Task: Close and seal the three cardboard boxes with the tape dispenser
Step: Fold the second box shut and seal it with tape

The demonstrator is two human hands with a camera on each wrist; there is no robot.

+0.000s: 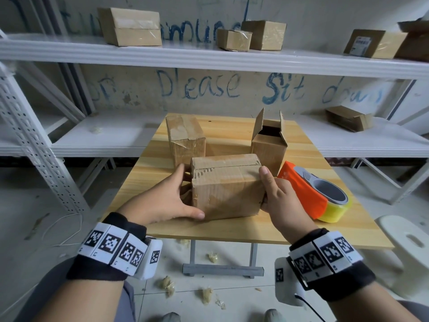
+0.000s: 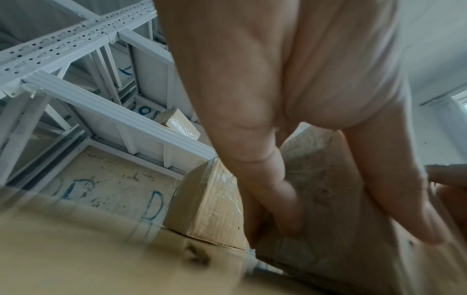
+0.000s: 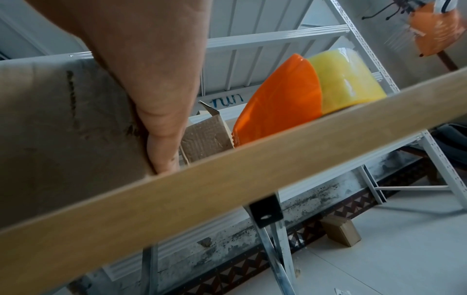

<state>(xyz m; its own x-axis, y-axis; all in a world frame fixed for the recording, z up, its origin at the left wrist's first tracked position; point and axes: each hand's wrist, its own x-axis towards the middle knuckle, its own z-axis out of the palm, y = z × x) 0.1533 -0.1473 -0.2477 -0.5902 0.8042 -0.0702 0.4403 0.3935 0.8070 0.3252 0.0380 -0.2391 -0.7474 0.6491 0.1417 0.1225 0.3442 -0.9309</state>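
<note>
Head view: both hands, left hand (image 1: 167, 201) and right hand (image 1: 282, 201), clasp the closed brown cardboard box (image 1: 226, 185) at the front of the light wooden table (image 1: 148, 177); positioning it seems the step.

Left wrist view: fingers (image 2: 272, 191) curl against cardboard.

Right wrist view: the orange tape dispenser with yellow roll (image 3: 303, 97) lies beside, to be picked up next.

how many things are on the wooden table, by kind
closed cardboard boxes: 2, the near box held between the left hand and right hand, and the far left box
open cardboard boxes: 1, the far right box with its flaps up
tape dispensers: 1, the orange tape dispenser with its yellowish roll
total: 4
</note>
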